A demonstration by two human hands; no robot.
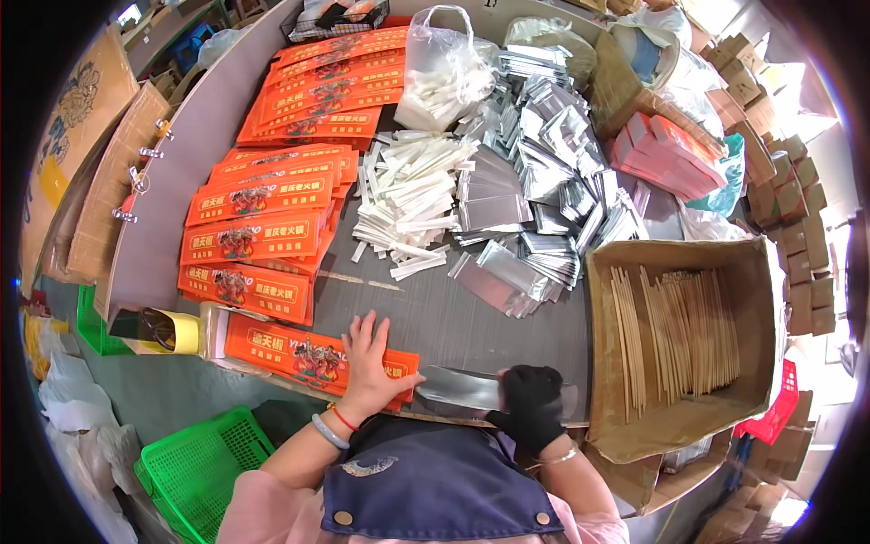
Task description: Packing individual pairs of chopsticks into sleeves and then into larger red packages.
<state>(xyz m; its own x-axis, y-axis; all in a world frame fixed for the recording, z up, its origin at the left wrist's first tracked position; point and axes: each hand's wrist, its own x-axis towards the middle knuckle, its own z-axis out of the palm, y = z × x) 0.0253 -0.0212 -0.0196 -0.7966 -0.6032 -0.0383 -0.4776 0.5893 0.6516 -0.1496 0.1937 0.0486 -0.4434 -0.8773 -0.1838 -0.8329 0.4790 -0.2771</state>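
At the table's front edge a stack of red printed paper sleeves (281, 352) lies flat. My left hand (370, 367), bare with a bangle and a red string at the wrist, rests over the stack's right part, fingers spread. A shiny silver packet (459, 390) lies lengthwise just right of the sleeves, its left end close to my left thumb. In a black fingerless-looking glove, my right hand (533, 403) is closed on the packet's right end. The glove hides that end and most of the fingers' grip.
More red sleeves (254, 240) fan out at left. White paper-wrapped strips (408, 195) are heaped mid-table beside piled silver packets (553, 145). A carton (603, 335) of wooden chopsticks (693, 331) stands at right. A clear bag (444, 77) sits behind; a green basket (204, 471) is below left.
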